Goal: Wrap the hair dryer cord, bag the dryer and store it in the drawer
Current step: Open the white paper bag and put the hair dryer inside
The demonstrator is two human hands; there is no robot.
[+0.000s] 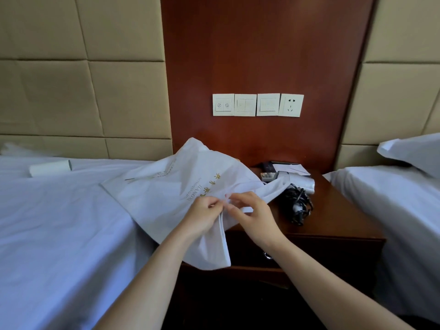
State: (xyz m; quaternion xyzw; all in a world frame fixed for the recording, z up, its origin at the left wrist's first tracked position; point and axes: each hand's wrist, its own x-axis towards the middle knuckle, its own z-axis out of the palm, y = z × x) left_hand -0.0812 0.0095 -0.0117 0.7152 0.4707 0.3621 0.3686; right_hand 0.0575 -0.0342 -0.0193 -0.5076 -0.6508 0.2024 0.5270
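White bag (162, 194) is lying beside the dryer (300, 183). Left hand (202, 216) and right hand (252, 216) are pinching its hem, likely to part its mouth.

**Bedside Surroundings: Beds, Wall Fittings and Clutter**

A white-sheeted bed (59, 222) is seen on the left, and a white roll (50, 167) is laid on it near the padded beige wall panels (71, 67). A second bed (392, 198) is placed on the right, with a white pillow (414, 151) at its head. Between them, a reddish wood panel (262, 55) is fitted with three white switch plates (245, 104) and a socket (291, 105) in one row. White papers (290, 168) and a dark flat object (267, 166) are left at the back of the brown surface (338, 210).
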